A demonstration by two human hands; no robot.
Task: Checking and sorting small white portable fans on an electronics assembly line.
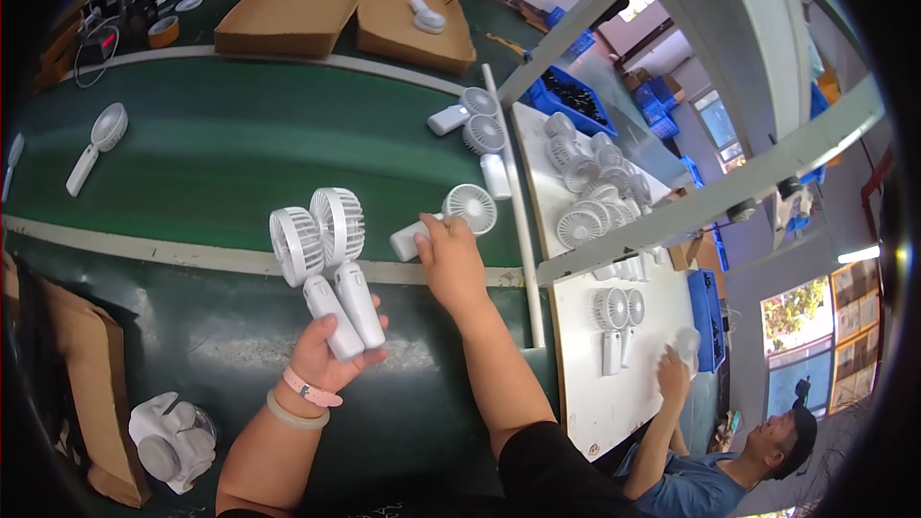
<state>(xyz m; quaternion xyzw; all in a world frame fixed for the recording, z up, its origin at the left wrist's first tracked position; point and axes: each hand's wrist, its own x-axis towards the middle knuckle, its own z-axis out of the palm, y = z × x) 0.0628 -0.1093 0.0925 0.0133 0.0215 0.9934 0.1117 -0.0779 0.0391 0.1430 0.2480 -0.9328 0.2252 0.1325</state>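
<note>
My left hand [318,360], with a pink band and a pale bangle at the wrist, grips two white handheld fans [360,307] by their handles. Their round grille heads point up and away, side by side. Over the near right part of the green conveyor belt [288,134], my right hand [453,267] has its fingers on another white handheld fan [470,209], by the neck and handle. That fan lies on its back near the belt's end. Just beyond it lie two more handheld fans [483,134]; a further one [108,129] rests far left.
A white rail [523,221] crosses the belt's right end. Past it, a white table [600,403] bears several fans, where a co-worker [700,480] handles one. Shallow cardboard boxes [288,10] stand behind the belt. A plastic-wrapped jar-like thing [173,441] sits lower left.
</note>
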